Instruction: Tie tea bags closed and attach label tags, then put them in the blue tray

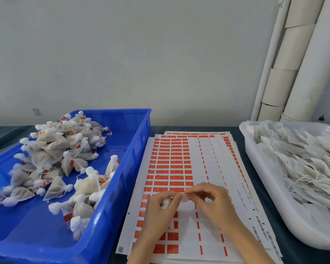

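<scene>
Head view: both hands work low in the middle of the frame, over a stack of label sheets (179, 159) that lies on the dark bench (303, 258).

The left hand (161, 204) has its grip curled round a small white tea bag (165, 202), of which only a puff of gauze shows between the fingers. The right hand (211, 201) pinches a thin pale strand (182, 194) between thumb and forefinger, its other fingers loosely bent. The strand runs across to the left hand; I cannot tell whether it is string or a strip of label.

The sheets are white with rows of small red-orange labels. The left columns are mostly full, while the right columns keep only narrow red slivers. The print on the labels is too small to read. Lines of digits run up the right margin, too blurred to make out. Barcodes (263, 235) sit along the lower right edge, and a small square code (120, 249) is at the lower left corner.

The blue tray (122, 187) stands just beside the sheets on the left. It holds a heap of tied tea bags (53, 149) with knotted tops and red tags. On the right, a white tray (255, 168) is piled with flat, untied bags (303, 168) trailing loose strings.

Behind the bench is a pale wall (141, 54), with white pipes (286, 73) leaning in the right corner.
</scene>
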`<control>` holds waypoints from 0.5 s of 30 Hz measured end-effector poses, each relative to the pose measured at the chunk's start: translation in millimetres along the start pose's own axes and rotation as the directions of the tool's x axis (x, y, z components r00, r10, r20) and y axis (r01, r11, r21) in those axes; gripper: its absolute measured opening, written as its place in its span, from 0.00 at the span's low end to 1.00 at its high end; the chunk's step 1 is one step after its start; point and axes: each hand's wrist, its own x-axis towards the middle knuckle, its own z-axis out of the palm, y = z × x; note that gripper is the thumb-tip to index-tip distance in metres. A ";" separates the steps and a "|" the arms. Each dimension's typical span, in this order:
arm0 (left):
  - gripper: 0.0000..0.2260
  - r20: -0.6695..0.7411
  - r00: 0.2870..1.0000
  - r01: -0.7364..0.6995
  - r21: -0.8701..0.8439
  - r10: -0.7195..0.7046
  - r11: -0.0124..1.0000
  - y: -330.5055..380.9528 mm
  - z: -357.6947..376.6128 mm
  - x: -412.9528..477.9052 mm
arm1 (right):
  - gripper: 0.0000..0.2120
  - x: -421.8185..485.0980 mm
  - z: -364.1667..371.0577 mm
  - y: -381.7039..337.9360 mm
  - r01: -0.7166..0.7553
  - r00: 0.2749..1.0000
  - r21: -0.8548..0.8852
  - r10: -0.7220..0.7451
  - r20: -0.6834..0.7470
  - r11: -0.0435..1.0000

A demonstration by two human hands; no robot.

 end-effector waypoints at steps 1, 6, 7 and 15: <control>0.09 -0.010 1.000 0.024 -0.004 -0.024 1.000 0.5 -0.3 -0.2 | 0.08 -0.1 0.1 -0.9 0.022 1.000 0.001 -0.022 0.003 1.000; 0.09 -0.028 0.997 0.072 -0.051 -0.074 0.996 0.0 -2.0 0.5 | 0.11 -1.2 0.3 3.2 0.137 0.989 -0.077 -0.132 0.070 0.988; 0.08 -0.029 0.997 0.076 -0.054 -0.078 0.996 -0.3 -2.3 0.6 | 0.11 -1.3 0.4 4.1 0.159 0.985 -0.094 -0.152 0.081 0.983; 0.04 0.051 0.999 0.023 -0.107 -0.018 0.994 0.2 -4.7 1.1 | 0.17 -2.7 3.6 3.7 0.181 0.982 -0.082 -0.176 0.065 0.980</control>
